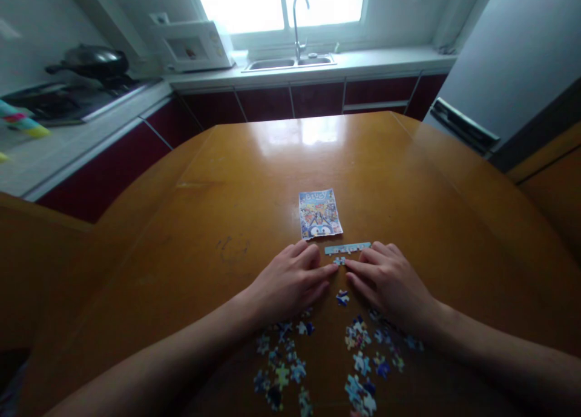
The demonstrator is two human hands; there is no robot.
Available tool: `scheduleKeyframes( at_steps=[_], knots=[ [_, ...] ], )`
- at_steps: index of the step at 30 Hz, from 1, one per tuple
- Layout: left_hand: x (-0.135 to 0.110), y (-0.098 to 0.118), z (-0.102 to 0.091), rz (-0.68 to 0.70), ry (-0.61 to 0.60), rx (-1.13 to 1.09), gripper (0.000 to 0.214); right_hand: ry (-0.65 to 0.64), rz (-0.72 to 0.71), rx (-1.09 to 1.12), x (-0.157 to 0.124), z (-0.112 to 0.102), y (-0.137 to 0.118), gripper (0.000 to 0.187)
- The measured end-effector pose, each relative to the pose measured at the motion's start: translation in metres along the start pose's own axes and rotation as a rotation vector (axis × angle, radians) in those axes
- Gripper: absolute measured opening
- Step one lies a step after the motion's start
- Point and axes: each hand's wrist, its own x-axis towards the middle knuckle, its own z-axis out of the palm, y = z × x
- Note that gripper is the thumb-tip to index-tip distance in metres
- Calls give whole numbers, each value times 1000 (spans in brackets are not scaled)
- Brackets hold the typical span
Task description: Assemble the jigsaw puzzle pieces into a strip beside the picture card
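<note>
A small light-blue puzzle piece (340, 261), perhaps two joined, lies on the wooden table between my hands. The index fingertip of my left hand (295, 276) presses its left side, the other fingers curled in. From the right, my right hand (393, 278) touches it with its index fingertip, the thumb just below. Right behind the piece is a joined strip of puzzle edge (347, 249), its right end beside my right knuckles. A loose blue-and-white piece (342, 297) lies nearer to me. The printed picture sheet (320, 214) with a penguin lies flat beyond the strip.
Loose puzzle pieces lie in a left group (282, 376) and a right group (362, 362) near me, partly under my wrists. Around the wooden table (290, 157) stand a counter with a sink (272, 64), a stove with a pan (95, 60) and a fridge (508, 60).
</note>
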Motion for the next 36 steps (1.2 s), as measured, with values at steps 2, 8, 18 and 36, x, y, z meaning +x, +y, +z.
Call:
scheduleKeyframes(
  at_steps=[2,8,18,36],
  knots=[
    [0,0,1,4,0,8,33,-11,1,-5,0,-1,0,19],
    [1,0,0,1,5,14,35,-28,-1,-11,-2,-1,0,21],
    [0,-1,3,-31,103,-143,12,-94,-70,125,-3,-9,-8,17],
    [-5,10,-29,-153,-193,-451,3,260,79,288,1,-52,14,25]
  ],
)
